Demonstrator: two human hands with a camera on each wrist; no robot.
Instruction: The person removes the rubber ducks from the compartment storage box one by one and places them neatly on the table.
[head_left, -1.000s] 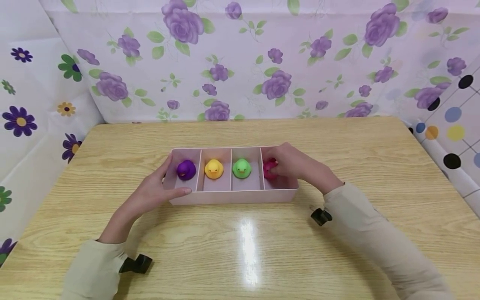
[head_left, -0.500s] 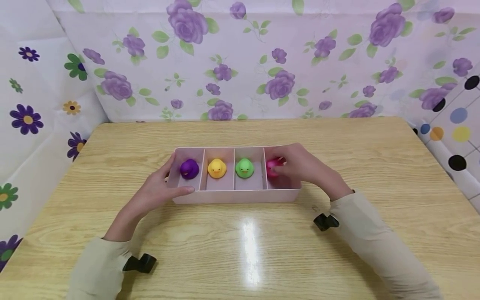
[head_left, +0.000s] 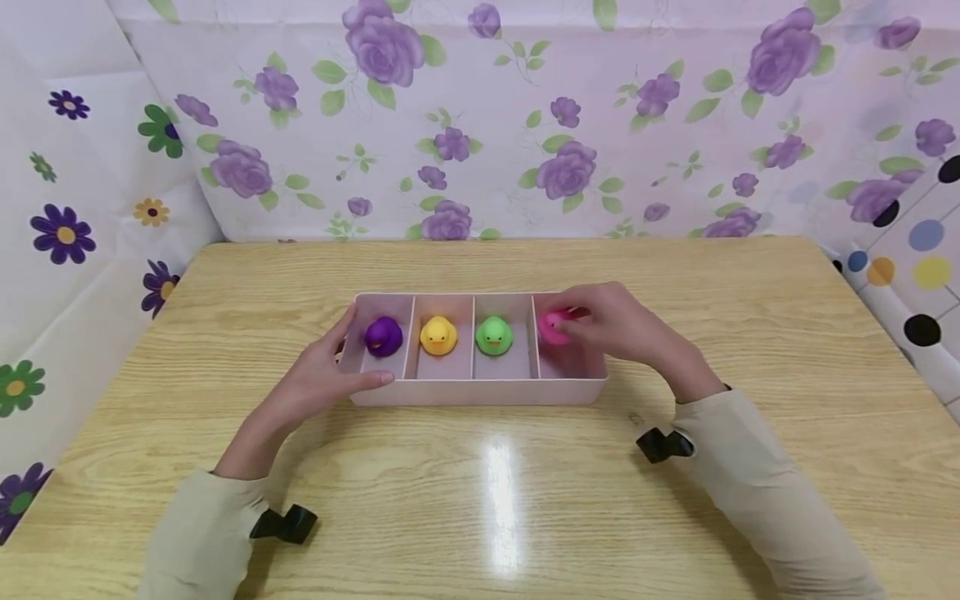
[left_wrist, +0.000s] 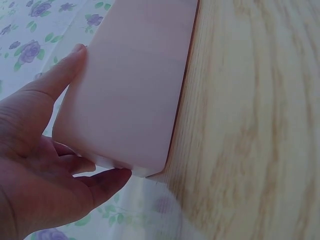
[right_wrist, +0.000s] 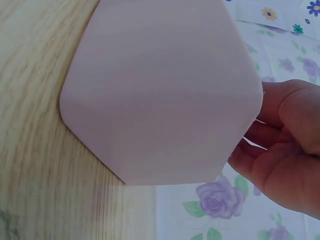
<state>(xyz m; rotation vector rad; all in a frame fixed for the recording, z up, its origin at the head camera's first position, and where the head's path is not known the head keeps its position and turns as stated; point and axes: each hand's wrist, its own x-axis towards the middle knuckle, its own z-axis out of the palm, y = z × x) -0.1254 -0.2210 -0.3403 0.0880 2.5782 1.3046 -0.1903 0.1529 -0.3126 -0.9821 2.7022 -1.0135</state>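
A pale pink box (head_left: pixel 480 392) with a row of compartments sits on the table. My left hand (head_left: pixel 311 379) grips its left end, thumb on the front wall and fingers round the end; the left wrist view shows the fingertips (left_wrist: pixel 120 176) against the box's end wall. In the rightmost compartment, my right hand (head_left: pixel 626 327) pinches a pink toy duck (head_left: pixel 552 327), partly covered by the fingers. The other compartments hold a purple duck (head_left: pixel 384 336), a yellow duck (head_left: pixel 438 335) and a green duck (head_left: pixel 494 335). From the right wrist, the box wall (right_wrist: pixel 160 100) hides the fingertips and duck.
The wooden table (head_left: pixel 420 492) extends around the box on all sides. Behind it rises a floral-patterned sheet (head_left: pixel 510 125), with other patterned sheets at left and right. A small black clip-like device (head_left: pixel 285 524) hangs at each sleeve cuff.
The pink duck has risen a little within its compartment in my right hand and shows more clearly. The left hand stays on the box's end. The whole head view has shifted slightly.
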